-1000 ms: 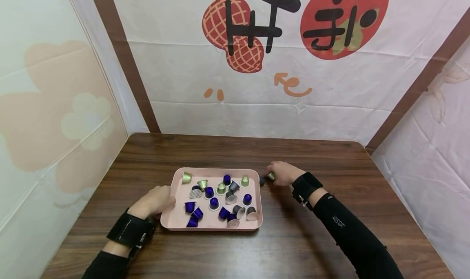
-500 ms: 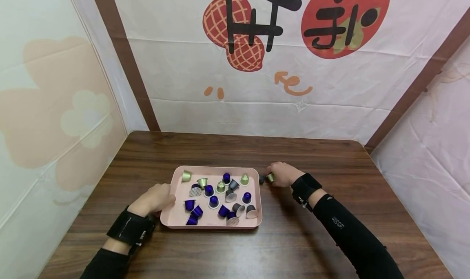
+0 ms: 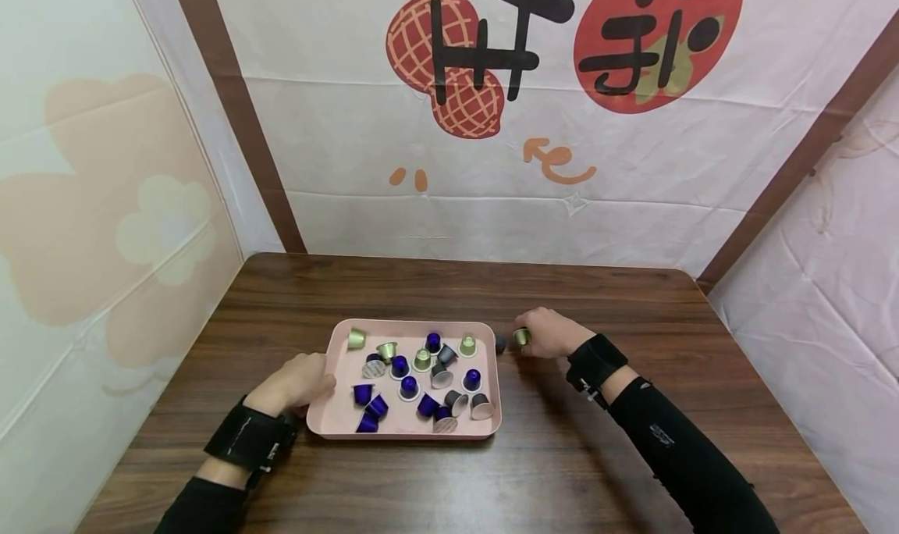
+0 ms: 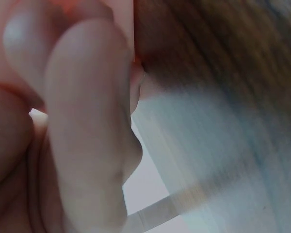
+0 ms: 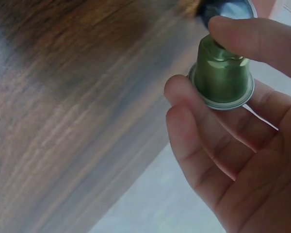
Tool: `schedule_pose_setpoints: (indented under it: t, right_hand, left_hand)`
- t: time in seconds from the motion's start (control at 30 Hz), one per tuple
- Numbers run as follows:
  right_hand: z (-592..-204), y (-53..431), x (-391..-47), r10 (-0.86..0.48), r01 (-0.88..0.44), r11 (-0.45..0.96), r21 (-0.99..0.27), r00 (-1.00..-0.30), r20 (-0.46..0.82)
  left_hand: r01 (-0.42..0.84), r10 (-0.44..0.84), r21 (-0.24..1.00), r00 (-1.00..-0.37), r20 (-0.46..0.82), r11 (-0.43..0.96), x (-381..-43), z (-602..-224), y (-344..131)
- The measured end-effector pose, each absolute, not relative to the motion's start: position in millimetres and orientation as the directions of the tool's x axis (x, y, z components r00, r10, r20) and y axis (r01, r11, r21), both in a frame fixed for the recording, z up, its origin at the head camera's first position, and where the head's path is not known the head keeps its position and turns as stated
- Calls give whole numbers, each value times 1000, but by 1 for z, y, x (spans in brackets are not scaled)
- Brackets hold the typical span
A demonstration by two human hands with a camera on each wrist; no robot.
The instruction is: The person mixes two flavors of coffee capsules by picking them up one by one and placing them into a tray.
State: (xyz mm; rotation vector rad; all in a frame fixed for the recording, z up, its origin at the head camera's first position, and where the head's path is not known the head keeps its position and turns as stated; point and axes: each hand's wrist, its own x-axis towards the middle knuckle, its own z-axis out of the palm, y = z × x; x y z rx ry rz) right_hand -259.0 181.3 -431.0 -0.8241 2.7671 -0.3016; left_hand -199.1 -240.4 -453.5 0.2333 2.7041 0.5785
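My left hand [image 3: 298,379] grips the left rim of a pink tray [image 3: 400,432], thumb on top; in the left wrist view its fingers [image 4: 87,107] curl under the pink edge. Just past the tray's right side, my right hand [image 3: 551,332] pinches a green coffee capsule [image 5: 223,77]. The thumb presses on the capsule's narrow end, and the fingers support its wide rim. Beside the tray a dark capsule [image 3: 500,345] lies on the table, close to the right fingers.
Several blue, green and grey coffee capsules lie or stand scattered in the tray, such as a blue capsule [image 3: 409,387] and a green capsule [image 3: 357,338]. The wooden table [image 3: 597,456] meets a printed cloth wall [image 3: 337,159] at the back.
My right hand has shifted slightly to the right with the green coffee capsule, away from the dark one. The left hand and the tray stay in place.
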Motion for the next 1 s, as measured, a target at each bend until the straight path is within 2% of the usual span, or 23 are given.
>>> schedule_pose_setpoints:
  t: [0.37,0.63,1.0]
  right_hand:
    - [-398,167,-246,-597,-556,785,-272,-797,-94]
    - [-385,145,-238,-665,-639,724,-258,-747,-16]
    - [-376,99,-230,-725,-694,676,-249,-687,-52]
  left_hand:
    - [78,233,431,-918,-320,899,-199,-452,-241]
    - [80,237,436,-918,-317,896,-200,-455,-241]
    - [85,254,476,-919,-302,875,-199,-458,-245]
